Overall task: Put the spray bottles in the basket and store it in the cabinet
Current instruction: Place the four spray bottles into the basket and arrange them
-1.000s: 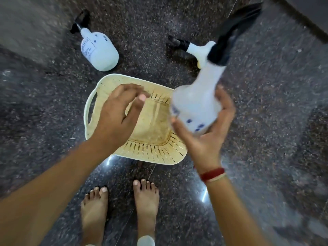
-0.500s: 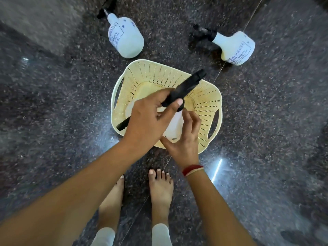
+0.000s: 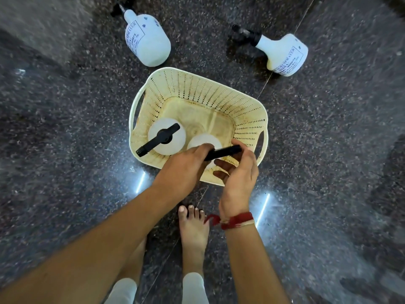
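Note:
A cream perforated basket [image 3: 208, 93] stands on the dark floor. One white spray bottle with a black trigger head [image 3: 166, 137] stands upright in its near left corner. Beside it, a second upright spray bottle [image 3: 203, 140] is partly hidden by my hands. My left hand [image 3: 184, 170] grips its black head from the left. My right hand [image 3: 238, 170] holds the nozzle end, thumb on top and fingers curled below. Two more white spray bottles lie on the floor beyond the basket, one at the far left [image 3: 146, 38] and one at the far right [image 3: 282, 54].
The floor is dark speckled polished stone [image 3: 76, 139] with bright light reflections beside the basket. My bare feet [image 3: 192, 229] stand just in front of the basket's near edge. No cabinet is in view.
The bottle that my right hand held above the basket has come down into it and stands upright next to the first one. My left hand has joined on its black head.

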{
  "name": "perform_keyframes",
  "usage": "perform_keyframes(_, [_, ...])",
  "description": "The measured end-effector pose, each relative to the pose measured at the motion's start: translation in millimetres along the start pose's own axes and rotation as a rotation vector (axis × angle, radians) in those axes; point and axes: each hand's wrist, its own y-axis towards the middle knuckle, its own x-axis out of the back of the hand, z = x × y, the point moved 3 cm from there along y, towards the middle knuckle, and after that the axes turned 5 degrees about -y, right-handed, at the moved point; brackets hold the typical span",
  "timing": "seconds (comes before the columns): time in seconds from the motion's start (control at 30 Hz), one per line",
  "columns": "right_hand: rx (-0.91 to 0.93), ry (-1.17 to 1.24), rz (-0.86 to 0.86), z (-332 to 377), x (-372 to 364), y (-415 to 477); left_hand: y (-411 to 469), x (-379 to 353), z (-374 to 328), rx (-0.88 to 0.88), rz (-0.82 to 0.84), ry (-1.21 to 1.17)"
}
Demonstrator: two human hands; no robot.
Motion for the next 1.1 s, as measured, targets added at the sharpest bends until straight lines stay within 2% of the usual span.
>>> perform_keyframes(0.1, [-0.008,-0.019,0.017,-0.1,-8.4,-3.5,-0.7,-2.3,-0.1,-0.031,0.003,0.06])
perform_keyframes(0.23, [-0.091,-0.158,0.039,-2.8,-13.7,1.1,1.7,-4.8,1.6,-0.019,0.005,0.067])
perform_keyframes(0.4, [-0.071,-0.302,0.102,1.8,-16.7,6.2,-2.1,0.8,-0.9,-0.002,0.021,0.123])
perform_keyframes(0.47, [-0.069,-0.307,0.105,2.4,-15.2,8.9,-5.8,12.9,-4.3,-0.078,-0.026,0.217])
perform_keyframes(0.53, [-0.075,-0.272,0.104,4.2,-14.1,10.5,-9.3,30.7,-4.7,-0.15,-0.146,0.319])
perform_keyframes(0.57, [-0.086,-0.244,0.106,4.6,-14.2,10.9,-9.8,40.5,-2.0,-0.14,-0.212,0.37])
perform_keyframes(0.63, [-0.101,-0.208,0.111,4.3,-15.2,10.7,-7.1,58.2,9.3,-0.006,-0.276,0.438])
perform_keyframes(0.73, [-0.072,-0.247,0.111,3.1,-18.2,8.3,1.9,69.4,30.6,0.311,-0.098,0.408])
perform_keyframes(0.8, [-0.043,-0.285,0.104,3.1,-19.0,7.1,5.4,68.7,37.8,0.37,0.038,0.358])
perform_keyframes(0.9, [-0.026,-0.324,0.106,3.8,-18.2,7.2,11.5,68.8,34.7,0.225,0.155,0.411])
perform_keyframes(1.1, [0.107,-0.467,0.137,12.2,-13.0,7.7,22.0,66.3,23.0,-0.073,0.276,0.788])
